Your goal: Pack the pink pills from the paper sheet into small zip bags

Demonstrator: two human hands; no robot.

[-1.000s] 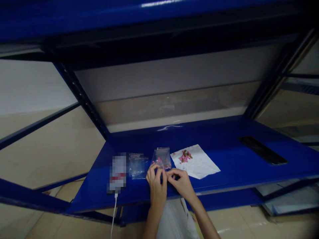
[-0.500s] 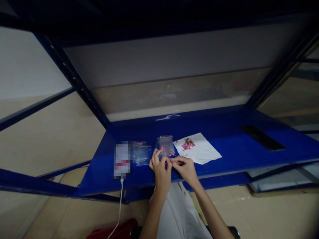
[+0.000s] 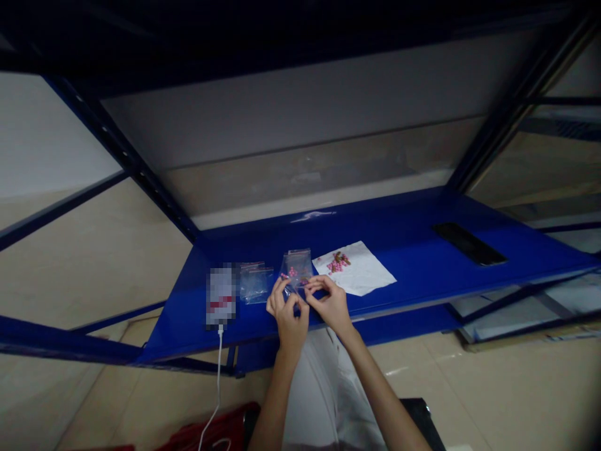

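Note:
A small clear zip bag [image 3: 300,258] lies on the blue shelf with pink beads [image 3: 290,272] and a few darker bits in it. My left hand [image 3: 290,316] pinches the near edge of this bag between thumb and forefinger, its other fingers resting along the left side. At the bag's near right corner, my right hand [image 3: 332,305] has thumb and fingertips closed on the plastic. To the right, a white paper sheet [image 3: 366,275] carries a small heap of pink beads and brownish pieces [image 3: 338,263]. My fingers cover the bag's near end.
Other clear zip bags [image 3: 256,285] lie left of my hands. Beyond them is a blurred-out white item [image 3: 220,297] with a white cable [image 3: 219,369] hanging off the shelf [image 3: 375,219]. A black phone-like slab [image 3: 469,243] lies at the right. Blue uprights [image 3: 113,147] frame the shelf.
The view has shifted, so everything sits further left in the picture. My right fingertips have moved up along the bag's right side, slightly apart from my left thumb.

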